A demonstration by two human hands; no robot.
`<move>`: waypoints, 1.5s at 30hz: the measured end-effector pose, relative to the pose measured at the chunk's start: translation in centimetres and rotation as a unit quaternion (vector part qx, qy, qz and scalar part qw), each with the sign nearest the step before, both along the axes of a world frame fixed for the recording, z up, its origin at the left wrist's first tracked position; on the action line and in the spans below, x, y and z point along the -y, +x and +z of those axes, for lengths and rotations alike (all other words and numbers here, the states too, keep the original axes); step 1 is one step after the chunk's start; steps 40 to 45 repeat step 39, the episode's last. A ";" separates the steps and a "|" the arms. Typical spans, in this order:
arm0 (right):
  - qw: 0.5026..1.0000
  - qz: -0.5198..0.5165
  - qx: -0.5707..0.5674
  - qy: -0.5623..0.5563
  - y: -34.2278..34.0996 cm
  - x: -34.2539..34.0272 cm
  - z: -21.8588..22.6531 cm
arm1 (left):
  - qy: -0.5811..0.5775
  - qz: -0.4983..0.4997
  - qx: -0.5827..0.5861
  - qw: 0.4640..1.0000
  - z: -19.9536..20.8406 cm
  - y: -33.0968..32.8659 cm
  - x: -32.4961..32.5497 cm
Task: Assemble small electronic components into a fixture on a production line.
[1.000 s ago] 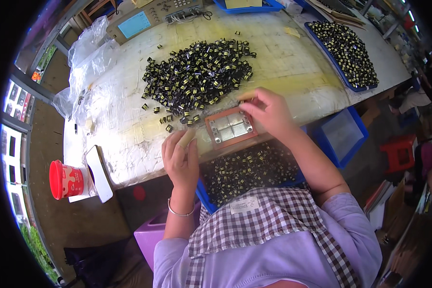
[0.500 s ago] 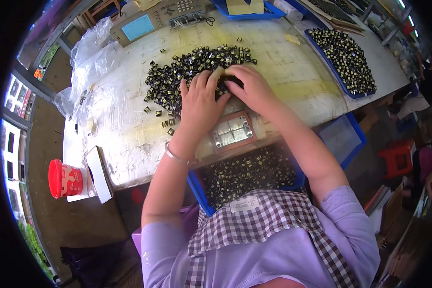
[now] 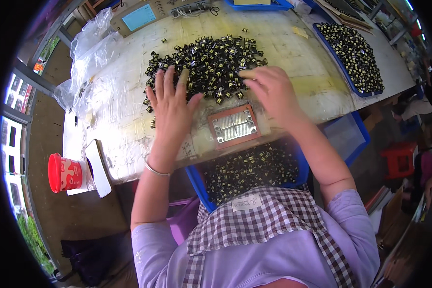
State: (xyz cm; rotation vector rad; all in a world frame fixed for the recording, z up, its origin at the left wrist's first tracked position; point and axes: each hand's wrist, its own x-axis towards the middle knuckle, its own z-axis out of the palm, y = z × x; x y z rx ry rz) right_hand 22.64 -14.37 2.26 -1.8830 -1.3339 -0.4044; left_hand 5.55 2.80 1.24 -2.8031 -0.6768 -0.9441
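Note:
A heap of small black parts with yellow bands [image 3: 216, 60], like little wound coils, lies on the table. My left hand [image 3: 169, 110] rests against the heap's near left side, fingers spread over the parts, holding nothing that I can see. At the right edge of the heap is my right hand [image 3: 277, 96]. Its thumb and forefinger point toward the parts with a gap between them, and the other fingers are curled. Between my forearms, near the table edge, lies a reddish-brown plate with ribbed metal blocks [image 3: 234, 126].
A blue tray [image 3: 200, 189] of similar parts sits below the table edge, at my apron. Another full blue tray [image 3: 361, 91] is at the right. Crumpled clear plastic [image 3: 89, 62], a red tub [image 3: 65, 173] and a white flat object [image 3: 98, 168] are on the left. An instrument with a screen [image 3: 139, 18] stands behind.
My hands were close together at the heap's near middle. They have drawn apart, left hand to the left and right hand to the right, and the heap's near side now shows, spread wider.

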 end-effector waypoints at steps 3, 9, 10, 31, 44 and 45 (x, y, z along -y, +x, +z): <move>0.999 0.039 0.025 -0.002 -1.2 -1.5 -0.3 | -0.039 -0.098 0.100 0.989 0.5 1.7 2.7; 0.999 0.029 -0.008 0.012 -2.3 -1.2 -0.3 | -0.185 -0.142 0.119 0.965 1.0 4.1 3.5; 1.000 0.028 -0.010 0.008 -2.8 -0.4 -0.4 | -0.189 -0.142 0.118 0.964 1.3 4.1 3.6; 0.968 0.143 -0.191 -0.078 -4.6 2.7 -1.0 | -0.291 -0.174 0.131 0.931 -0.8 -2.0 7.6; 0.969 0.177 -0.104 -0.141 -4.2 1.9 -0.3 | -0.253 -0.192 0.138 0.938 -1.5 -1.9 7.1; 0.969 0.177 -0.104 -0.141 -4.2 1.9 -0.3 | -0.253 -0.192 0.138 0.938 -1.5 -1.9 7.1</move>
